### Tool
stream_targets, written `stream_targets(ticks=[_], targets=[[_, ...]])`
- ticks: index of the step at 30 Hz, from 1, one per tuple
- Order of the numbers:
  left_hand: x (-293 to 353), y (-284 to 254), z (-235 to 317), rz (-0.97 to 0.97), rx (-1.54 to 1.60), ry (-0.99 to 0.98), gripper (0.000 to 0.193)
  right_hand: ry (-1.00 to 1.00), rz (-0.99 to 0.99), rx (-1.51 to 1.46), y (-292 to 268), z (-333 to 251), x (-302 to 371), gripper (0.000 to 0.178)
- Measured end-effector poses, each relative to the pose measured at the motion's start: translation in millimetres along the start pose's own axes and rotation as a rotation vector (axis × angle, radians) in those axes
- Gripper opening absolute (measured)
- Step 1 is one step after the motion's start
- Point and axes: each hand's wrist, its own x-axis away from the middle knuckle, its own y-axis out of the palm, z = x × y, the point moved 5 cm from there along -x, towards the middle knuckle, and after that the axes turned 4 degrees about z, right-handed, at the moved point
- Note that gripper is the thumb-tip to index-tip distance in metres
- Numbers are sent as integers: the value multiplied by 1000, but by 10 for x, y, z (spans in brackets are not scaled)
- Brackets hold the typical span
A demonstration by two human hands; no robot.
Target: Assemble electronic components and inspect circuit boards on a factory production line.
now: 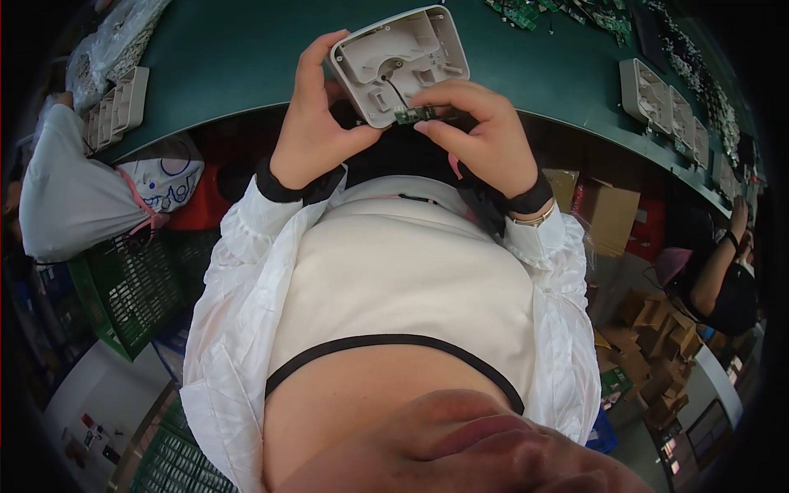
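A white plastic housing [353,67], its hollow inside facing up, is tilted over the front edge of the green worktable. My left hand [311,123] grips it by its left side, thumb at the lower corner and fingers round the edge. Between the thumb and fingers of my right hand [485,123] is a small green circuit board [415,114], close to the housing's near edge. A thin dark wire [396,89] runs from inside the housing toward the board. Black bands circle both wrists.
Similar white housings stand at the left [123,107] and right [649,94] of the worktable [222,57]. Loose circuit boards [526,11] lie at its far side. A green crate [123,296] sits lower left, cardboard boxes [612,218] lower right. Other people work at both sides.
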Motion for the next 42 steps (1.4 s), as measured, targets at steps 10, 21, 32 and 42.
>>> stream_targets(ticks=[10, 21, 32, 42], targets=[[-22, -36, -99, -26, 101, -122, 110, -480, 52, 476, 77, -144, 63, 19], [-62, -49, -137, -52, 137, -120, 112, -351, 341, 463, 146, 8, 29, 20], [-94, 89, -161, -88, 299, -73, 114, -624, 170, 936, 145, -269, 65, 14], [-340, 696, 268, -282, 327, -213, 106, -441, 215, 1163, -1079, -444, 516, 8]])
